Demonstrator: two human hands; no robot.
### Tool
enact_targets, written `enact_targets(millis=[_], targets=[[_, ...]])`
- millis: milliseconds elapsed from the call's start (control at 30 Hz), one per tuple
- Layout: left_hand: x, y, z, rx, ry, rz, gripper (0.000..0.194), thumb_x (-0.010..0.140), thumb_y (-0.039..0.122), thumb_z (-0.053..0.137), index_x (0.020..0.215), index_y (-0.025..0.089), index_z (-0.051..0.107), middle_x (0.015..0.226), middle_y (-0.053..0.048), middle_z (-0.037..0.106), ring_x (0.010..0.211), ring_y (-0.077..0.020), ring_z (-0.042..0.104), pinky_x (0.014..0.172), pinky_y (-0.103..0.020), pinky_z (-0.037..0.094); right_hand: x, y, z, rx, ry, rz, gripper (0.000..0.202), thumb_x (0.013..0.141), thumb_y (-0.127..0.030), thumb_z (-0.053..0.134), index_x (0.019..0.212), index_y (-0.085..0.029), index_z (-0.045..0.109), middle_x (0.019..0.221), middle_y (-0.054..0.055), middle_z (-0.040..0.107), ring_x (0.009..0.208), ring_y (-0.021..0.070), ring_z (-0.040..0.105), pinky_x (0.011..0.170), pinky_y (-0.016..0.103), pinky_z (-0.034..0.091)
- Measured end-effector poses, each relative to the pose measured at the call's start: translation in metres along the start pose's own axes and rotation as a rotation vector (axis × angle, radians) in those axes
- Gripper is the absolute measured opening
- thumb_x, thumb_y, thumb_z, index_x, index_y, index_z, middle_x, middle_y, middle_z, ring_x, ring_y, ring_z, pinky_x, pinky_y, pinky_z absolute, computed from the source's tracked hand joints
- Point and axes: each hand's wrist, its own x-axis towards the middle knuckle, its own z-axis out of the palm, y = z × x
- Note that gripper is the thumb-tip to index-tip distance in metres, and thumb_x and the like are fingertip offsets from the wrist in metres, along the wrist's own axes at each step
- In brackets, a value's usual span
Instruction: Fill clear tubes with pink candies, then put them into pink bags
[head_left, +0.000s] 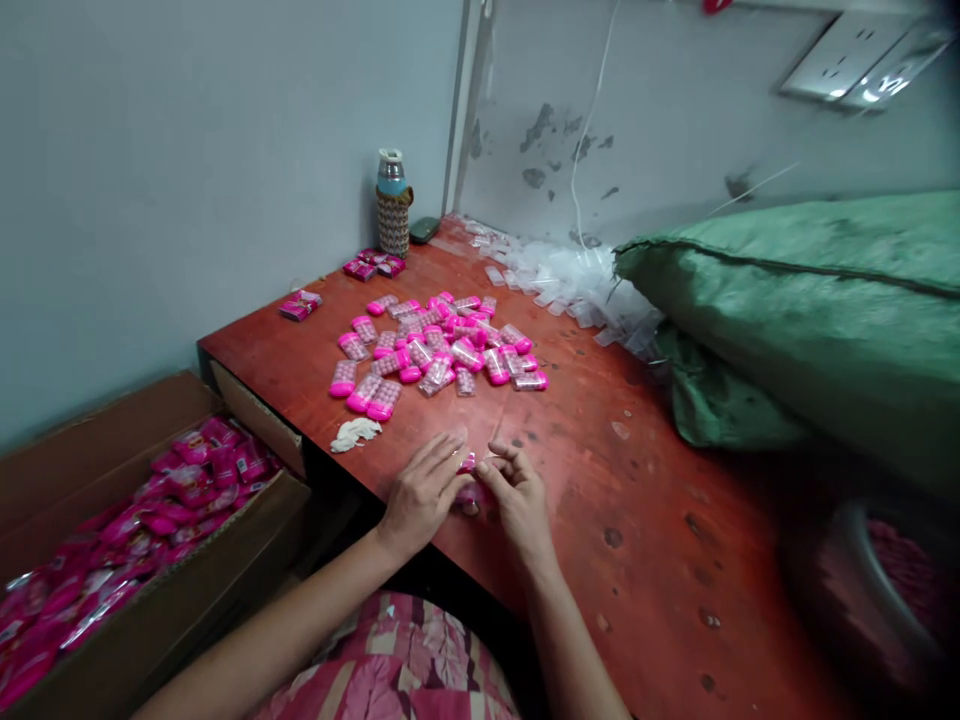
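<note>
Left hand (424,492), right hand (519,492) — a pink packet (466,494) between them.

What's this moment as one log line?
left hand: at pink item; right hand: same item, grip unclear; pink cases: heaped on table; box: holds pink packets

Glossy plastic containers (466,354), sheeny woven sack (810,290), matt cardboard box (217,570)

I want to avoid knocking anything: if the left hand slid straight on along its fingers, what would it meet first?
Probably the near right edge of the pile of pink-ended packs; the right hand sits close beside that line, and depth is hard to judge.
</note>
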Motion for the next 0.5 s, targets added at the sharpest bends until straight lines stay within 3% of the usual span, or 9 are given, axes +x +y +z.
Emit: enact_targets(millis=[67, 167, 267, 500], targets=[[0.005, 0.005, -0.002, -0.247, -0.013, -0.293, 0.040, 0.077, 0.032, 0.054, 0.115, 0.019, 0.054, 0.114, -0.009, 0.058, 0.106, -0.0229, 0.053, 0.090, -0.038, 0.043, 0.004, -0.004, -0.003, 0.033, 0.011, -0.008, 0.029, 0.069, -0.027, 0.065, 0.095, -0.020, 0.053, 0.068, -0.004, 0.058, 0.061, 0.0109, 0.056, 0.058, 0.023, 0.044], [0.011, 0.011, -0.006, -0.701, -0.161, -0.633, 0.040, 0.077, 0.041, 0.051, 0.105, 0.013, 0.060, 0.095, -0.010, 0.066, 0.080, -0.0224, 0.064, 0.074, -0.035, 0.051, 0.010, -0.008, -0.004, 0.052, -0.019, -0.026, 0.029, 0.069, -0.024, 0.065, 0.095, -0.021, 0.053, 0.071, -0.003, 0.058, 0.063, 0.0100, 0.055, 0.060, 0.022, 0.044], [0.014, 0.015, -0.008, -0.999, -0.240, -0.782, 0.036, 0.076, 0.039, 0.054, 0.092, 0.009, 0.065, 0.082, -0.009, 0.067, 0.065, -0.0184, 0.064, 0.066, -0.032, 0.052, 0.014, -0.012, -0.001, 0.016, 0.013, -0.075, 0.027, 0.068, -0.023, 0.065, 0.093, -0.021, 0.055, 0.078, -0.001, 0.059, 0.068, 0.0109, 0.056, 0.063, 0.024, 0.045], [0.015, 0.011, -0.008, -1.227, -0.168, -1.058, 0.023, 0.068, 0.030, 0.066, 0.078, 0.009, 0.065, 0.075, -0.011, 0.066, 0.062, -0.0140, 0.063, 0.057, -0.021, 0.052, 0.013, -0.005, 0.009, -0.191, 0.101, -0.260, 0.017, 0.072, -0.023, 0.061, 0.088, -0.020, 0.057, 0.085, 0.003, 0.061, 0.075, 0.0149, 0.057, 0.069, 0.030, 0.047]])
